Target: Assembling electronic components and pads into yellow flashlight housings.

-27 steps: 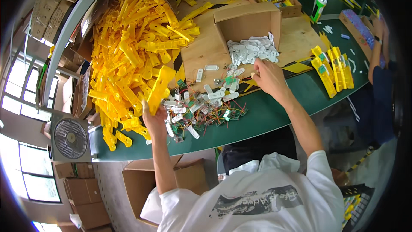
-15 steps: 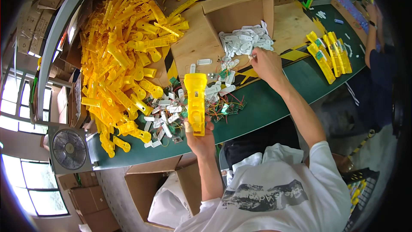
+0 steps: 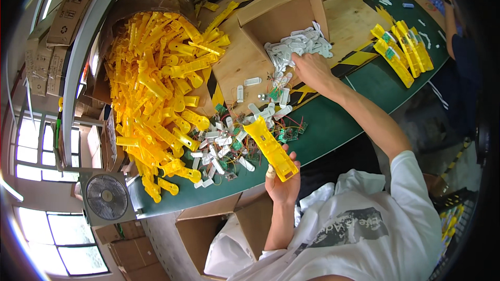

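Observation:
My left hand grips the lower end of a yellow plastic flashlight shell, tilted above the table's near edge. My right hand reaches to the front of a heap of small white plastic pieces spilling from a cardboard box. Its fingers are curled together, and the fingertips are partly hidden, so whatever they pinch does not show. Between the hands lie loose white pieces and green circuit boards with thin wires.
A big heap of yellow shells fills the table's left side. Several shells with boards lie at the right. A fan stands by the left edge; an open carton sits below. Another person's arm shows at far right.
The yellow shell has tilted and shifted right and slightly down in the view with my left hand. My right hand has moved a little left and up against the white heap. The whole view has shifted.

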Tool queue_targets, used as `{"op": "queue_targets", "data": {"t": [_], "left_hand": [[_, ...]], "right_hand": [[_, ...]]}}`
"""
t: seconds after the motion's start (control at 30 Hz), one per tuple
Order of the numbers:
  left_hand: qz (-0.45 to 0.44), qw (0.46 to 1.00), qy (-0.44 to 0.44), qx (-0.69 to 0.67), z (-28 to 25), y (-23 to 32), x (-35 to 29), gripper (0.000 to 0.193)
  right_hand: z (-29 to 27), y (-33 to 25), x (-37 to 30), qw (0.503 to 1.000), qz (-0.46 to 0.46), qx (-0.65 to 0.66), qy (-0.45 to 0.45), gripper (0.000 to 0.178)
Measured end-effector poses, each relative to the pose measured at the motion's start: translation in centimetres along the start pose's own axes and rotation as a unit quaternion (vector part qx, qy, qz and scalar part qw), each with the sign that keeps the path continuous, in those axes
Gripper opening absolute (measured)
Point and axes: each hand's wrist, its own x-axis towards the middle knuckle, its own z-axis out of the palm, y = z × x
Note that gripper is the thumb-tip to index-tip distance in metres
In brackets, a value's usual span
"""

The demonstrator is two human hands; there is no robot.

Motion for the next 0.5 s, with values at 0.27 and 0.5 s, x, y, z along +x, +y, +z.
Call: {"op": "queue_targets", "data": {"t": [0.27,0.5], "left_hand": [[0.079,0.966,0.051,0.239,0.4,1.9,0.6,0.060],[0.166,0.932,0.105,0.303,1.0,3.8,2.0,0.042]], "right_hand": [[-1.9,-7.4,0.2,0.894,-0.066,0.408,0.174,0.022],[-1.9,-12.9,2.7,0.818,-0.048,0.568,0.083,0.027]]}}
